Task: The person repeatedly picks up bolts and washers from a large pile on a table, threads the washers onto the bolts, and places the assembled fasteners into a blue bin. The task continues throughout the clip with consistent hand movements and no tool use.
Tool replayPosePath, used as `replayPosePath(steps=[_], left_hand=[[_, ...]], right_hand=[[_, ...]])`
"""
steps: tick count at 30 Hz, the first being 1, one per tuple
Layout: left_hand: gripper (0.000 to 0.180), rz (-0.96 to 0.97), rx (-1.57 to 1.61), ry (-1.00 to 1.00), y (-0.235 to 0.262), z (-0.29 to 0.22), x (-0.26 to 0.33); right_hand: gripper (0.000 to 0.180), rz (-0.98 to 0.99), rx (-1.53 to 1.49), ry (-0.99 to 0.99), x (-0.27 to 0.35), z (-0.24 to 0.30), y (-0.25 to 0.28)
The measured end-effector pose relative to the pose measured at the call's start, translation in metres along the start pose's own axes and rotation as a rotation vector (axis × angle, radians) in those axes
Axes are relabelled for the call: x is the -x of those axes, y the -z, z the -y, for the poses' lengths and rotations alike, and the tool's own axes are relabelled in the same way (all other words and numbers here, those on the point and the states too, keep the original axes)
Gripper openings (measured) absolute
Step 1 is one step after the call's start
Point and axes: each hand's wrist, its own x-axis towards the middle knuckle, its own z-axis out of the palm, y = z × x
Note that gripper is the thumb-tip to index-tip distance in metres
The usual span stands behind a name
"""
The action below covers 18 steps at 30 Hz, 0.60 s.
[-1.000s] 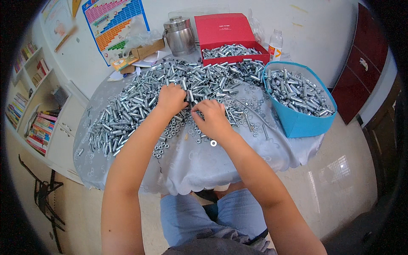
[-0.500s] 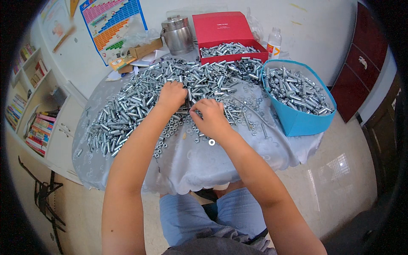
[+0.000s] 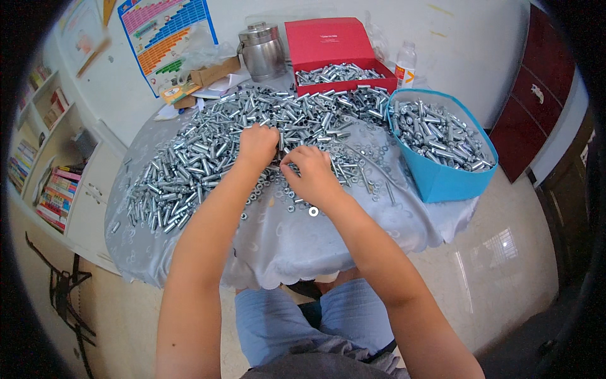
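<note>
Zinc-bright bolts [image 3: 208, 151] heap mid-table [image 3: 284, 246]; my left hand [image 3: 257, 144] and right hand [image 3: 310, 172] pinch one small piece together, which I'd keep low over the cloth.

Red cardboard box [image 3: 328, 47], lid up, at the table's far edge. Small brown carton [image 3: 211, 71] to its left. Colourful striped chart [image 3: 167, 35] on the wall behind.
</note>
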Motion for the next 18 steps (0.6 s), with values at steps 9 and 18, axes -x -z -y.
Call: replayPosePath(steps=[9, 18], left_hand=[[0.017, -0.102, 0.508, 0.25, 0.016, 0.035, 0.008], [0.019, -0.054, 1.605, 0.626, 0.038, 0.018, 0.054]], right_hand=[[0.008, -0.019, -0.05, -0.053, -0.001, -0.009, 0.0], [0.04, -0.106, -0.55, -0.307, -0.011, -0.006, 0.0]])
